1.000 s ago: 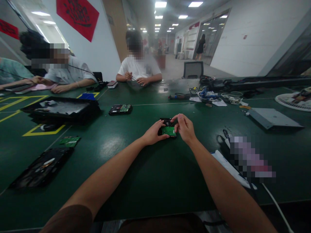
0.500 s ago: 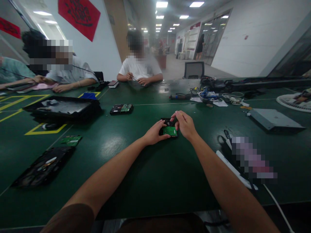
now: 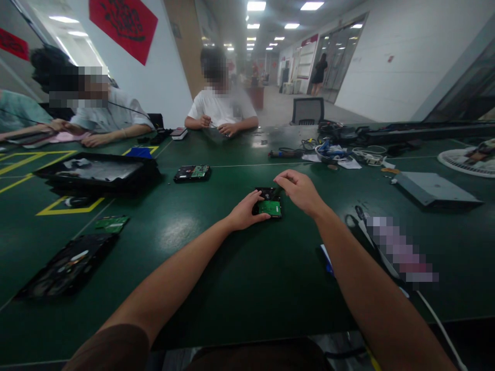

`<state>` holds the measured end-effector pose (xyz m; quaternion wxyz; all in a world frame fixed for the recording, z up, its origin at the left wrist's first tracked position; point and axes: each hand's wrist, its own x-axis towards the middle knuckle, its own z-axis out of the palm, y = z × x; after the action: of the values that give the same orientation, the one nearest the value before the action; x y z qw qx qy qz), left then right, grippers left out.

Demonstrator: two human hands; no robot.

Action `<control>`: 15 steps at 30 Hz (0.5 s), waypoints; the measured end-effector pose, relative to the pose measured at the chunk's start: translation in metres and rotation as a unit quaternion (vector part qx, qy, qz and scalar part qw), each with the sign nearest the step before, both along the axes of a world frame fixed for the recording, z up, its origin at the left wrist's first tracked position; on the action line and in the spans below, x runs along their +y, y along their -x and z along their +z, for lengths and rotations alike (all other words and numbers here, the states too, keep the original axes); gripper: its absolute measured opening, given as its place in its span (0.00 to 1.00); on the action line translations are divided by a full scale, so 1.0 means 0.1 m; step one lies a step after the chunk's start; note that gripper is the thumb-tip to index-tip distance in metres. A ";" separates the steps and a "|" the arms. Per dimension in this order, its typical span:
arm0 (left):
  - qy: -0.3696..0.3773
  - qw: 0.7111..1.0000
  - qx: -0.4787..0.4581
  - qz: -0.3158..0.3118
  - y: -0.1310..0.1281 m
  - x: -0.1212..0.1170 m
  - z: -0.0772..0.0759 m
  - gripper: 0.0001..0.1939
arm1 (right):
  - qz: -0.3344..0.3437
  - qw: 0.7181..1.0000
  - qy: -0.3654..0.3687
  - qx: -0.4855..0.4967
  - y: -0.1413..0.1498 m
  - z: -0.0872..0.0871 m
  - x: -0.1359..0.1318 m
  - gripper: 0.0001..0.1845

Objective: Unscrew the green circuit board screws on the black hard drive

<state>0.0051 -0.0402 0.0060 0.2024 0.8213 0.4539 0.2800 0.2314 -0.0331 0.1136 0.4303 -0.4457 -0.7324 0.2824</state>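
A black hard drive [image 3: 266,194] with a green circuit board [image 3: 269,208] on its near half lies on the green table in front of me. My left hand [image 3: 247,210] grips its left side, fingers at the back and thumb along the front edge. Just right of and above the drive, my right hand [image 3: 299,190] is closed in a pinch. Whatever lies between those fingertips is too small to make out. Below my right forearm, part of a blue and white object [image 3: 327,261] shows.
A second hard drive [image 3: 192,173] lies further back left. Left are a black tray [image 3: 96,172], a loose circuit board [image 3: 112,223] and a black casing [image 3: 69,265]. Right sit a grey metal box [image 3: 436,188] and cables [image 3: 332,152]. A co-worker [image 3: 222,108] sits opposite; others sit left.
My right hand has risen slightly and shifted right, away from the drive. The blue and white object now shows beside my right forearm. My left hand keeps its hold on the hard drive.
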 end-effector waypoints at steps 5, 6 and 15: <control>-0.002 1.000 0.000 0.001 -0.01 0.00 0.01 0.36 | 0.030 0.999 0.016 -0.020 -0.03 0.09 -0.02 0.10; -0.003 1.000 -0.001 0.003 -0.01 0.00 0.01 0.36 | 0.035 0.999 0.016 -0.030 -0.04 0.10 -0.03 0.10; 0.002 1.000 0.001 0.000 0.00 0.00 0.01 0.36 | 0.002 0.989 -0.053 -0.138 -0.01 0.21 -0.08 0.18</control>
<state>0.0054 -0.0406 0.0074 0.2031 0.8213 0.4547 0.2782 0.2322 -0.0415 0.1344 0.3474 -0.4556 -0.7997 0.1795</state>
